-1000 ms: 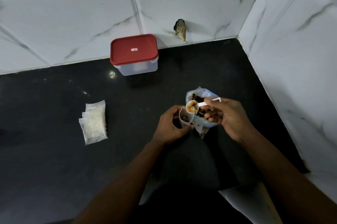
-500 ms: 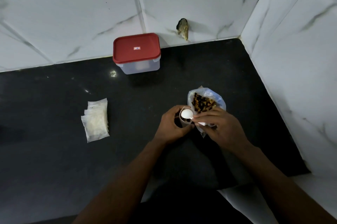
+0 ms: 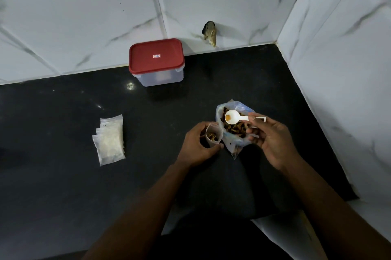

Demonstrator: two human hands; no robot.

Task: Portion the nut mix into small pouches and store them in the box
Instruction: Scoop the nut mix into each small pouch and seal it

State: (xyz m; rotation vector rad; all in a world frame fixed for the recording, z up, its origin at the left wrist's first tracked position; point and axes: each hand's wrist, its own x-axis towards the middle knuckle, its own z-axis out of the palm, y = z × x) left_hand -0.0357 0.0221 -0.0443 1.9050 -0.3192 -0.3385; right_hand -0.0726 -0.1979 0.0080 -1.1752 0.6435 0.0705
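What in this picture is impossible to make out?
Head view only:
- Box contents: red lid and frosted walls hide them.
- Small pouch fill level: left hand wraps it.
- Nut bag right side: right hand, holding the spoon, covers it.
- Stacked pouches: overlapping, blurred, uncountable.

Grips a small pouch [image 3: 214, 136] in the left hand [image 3: 197, 145], mouth open and upward, a few brown pieces inside; pinches the handle of a white spoon [image 3: 232, 117] in the right hand [image 3: 273, 141], bowl above the open bag of nut mix [image 3: 234, 132], one orange piece in the bowl; holds the pouch just left of the bag; shows a clear box [image 3: 161, 77] with its red lid [image 3: 156, 56] on, against the tiled wall [image 3: 74, 16]; shows a stack of flat pouches [image 3: 110, 140] on the black counter [image 3: 63, 185], well left of both hands; shows a rough dark hole [image 3: 209, 33] low in the wall.
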